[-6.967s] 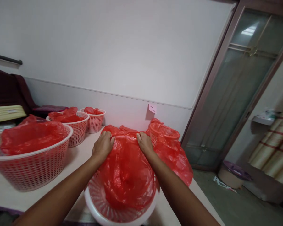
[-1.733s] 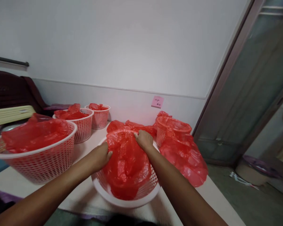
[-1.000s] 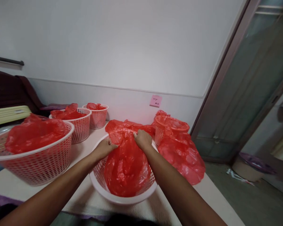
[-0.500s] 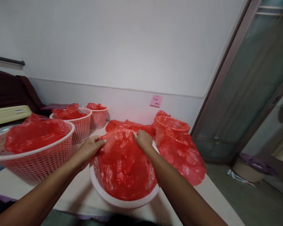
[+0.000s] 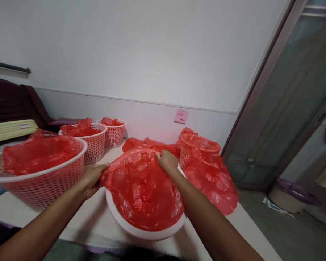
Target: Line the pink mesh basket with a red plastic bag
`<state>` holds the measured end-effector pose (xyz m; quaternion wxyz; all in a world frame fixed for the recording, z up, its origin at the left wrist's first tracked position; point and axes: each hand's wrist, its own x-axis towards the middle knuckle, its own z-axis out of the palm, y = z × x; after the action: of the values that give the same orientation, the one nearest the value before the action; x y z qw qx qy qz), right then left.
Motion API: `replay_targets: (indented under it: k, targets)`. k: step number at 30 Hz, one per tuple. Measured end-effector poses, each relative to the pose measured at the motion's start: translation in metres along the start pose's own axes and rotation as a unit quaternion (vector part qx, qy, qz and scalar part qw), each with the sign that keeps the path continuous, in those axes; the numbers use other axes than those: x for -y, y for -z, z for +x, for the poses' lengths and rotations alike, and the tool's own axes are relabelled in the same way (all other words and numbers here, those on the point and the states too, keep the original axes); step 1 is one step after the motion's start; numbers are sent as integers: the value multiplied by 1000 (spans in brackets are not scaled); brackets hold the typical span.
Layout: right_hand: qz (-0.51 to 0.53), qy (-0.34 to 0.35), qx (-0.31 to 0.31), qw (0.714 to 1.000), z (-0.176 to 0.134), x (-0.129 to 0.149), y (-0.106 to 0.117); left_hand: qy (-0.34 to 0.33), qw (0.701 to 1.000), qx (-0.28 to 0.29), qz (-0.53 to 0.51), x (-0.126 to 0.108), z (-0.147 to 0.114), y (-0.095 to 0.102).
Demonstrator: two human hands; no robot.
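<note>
In front of me a white plastic basket [image 5: 141,233] stands on the table, with a red plastic bag [image 5: 145,195] spread inside it. My left hand [image 5: 93,177] is closed on the bag's edge and holds it out past the basket's left rim. At the far right rim my right hand [image 5: 167,162] grips the bag's edge, its thumb on the plastic. The bag covers the back of the rim, while the front rim shows bare. What fills the bottom of the basket under the red film cannot be made out.
On the left are a large basket [image 5: 49,188], a middle basket [image 5: 97,145] and a small basket [image 5: 115,135], each with red plastic inside. A bag-draped basket [image 5: 185,156] stands at the back right, beside a loose red bag [image 5: 216,181]. A pink note [image 5: 181,116] is on the wall.
My left hand has moved left and slightly down, pulling the bag's edge outward over the left rim. My right hand stays at the far right rim.
</note>
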<state>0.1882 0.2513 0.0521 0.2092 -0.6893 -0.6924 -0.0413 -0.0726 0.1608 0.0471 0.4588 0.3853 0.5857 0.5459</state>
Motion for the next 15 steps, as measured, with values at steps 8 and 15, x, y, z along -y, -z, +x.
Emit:
replay_targets:
  k: [8,15]
  targets:
    - [3,-5,6,1000,2,-2,-1,29,993,90,-67,17,4,3]
    - [3,-6,7,1000,2,-2,-2,68,986,142,-49,17,8,-4]
